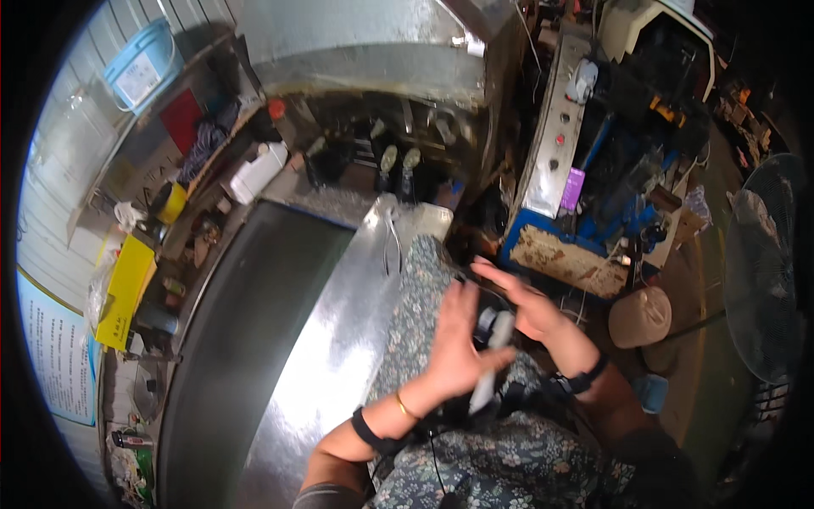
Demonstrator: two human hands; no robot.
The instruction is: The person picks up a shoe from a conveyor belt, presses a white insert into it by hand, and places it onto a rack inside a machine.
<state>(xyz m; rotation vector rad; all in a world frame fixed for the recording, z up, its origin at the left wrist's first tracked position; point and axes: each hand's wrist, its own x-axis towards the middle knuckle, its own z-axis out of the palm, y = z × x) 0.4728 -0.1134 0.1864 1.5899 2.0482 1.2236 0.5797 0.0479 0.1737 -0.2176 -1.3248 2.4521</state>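
My left hand point(458, 339) is raised over my lap, its fingers stretched out and the thumb apart. Facing it, my right hand point(532, 310) has its fingers straight and spread from the thumb. The palms are turned toward each other with a gap between them. Behind that gap shows a black and white object point(490, 327); its kind is unclear, and neither hand visibly grips it. A dark floral apron point(509, 458) covers my lap. A pair of thin metal tweezers point(393, 246) lies on the shiny metal table point(322, 356) beyond my left hand.
A dark green belt point(263, 288) runs left of the table. Beyond stands a metal-hooded machine point(373, 68). The left shelf bears a white bottle point(259, 172) and a yellow box point(125, 291). At right are a blue machine point(555, 246), a round stool point(640, 316) and a fan point(767, 271).
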